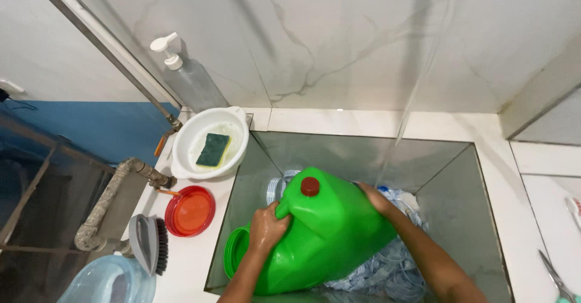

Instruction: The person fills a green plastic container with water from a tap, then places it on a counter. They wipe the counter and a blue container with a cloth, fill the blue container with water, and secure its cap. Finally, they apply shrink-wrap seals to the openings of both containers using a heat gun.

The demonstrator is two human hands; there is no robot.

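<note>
Fingers of both hands clamped on the green jug
Left hand grips its handle, right hand steadies the far side, tilted over the sink.

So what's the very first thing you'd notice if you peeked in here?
The big bright green jug with its red cap, lying tilted in the sink, grabs the eye first. The left hand grips its handle and the right hand presses its far side, while a thin stream of water falls beside it. Left of the sink sit a white bowl holding a green sponge and a red lid.
</note>
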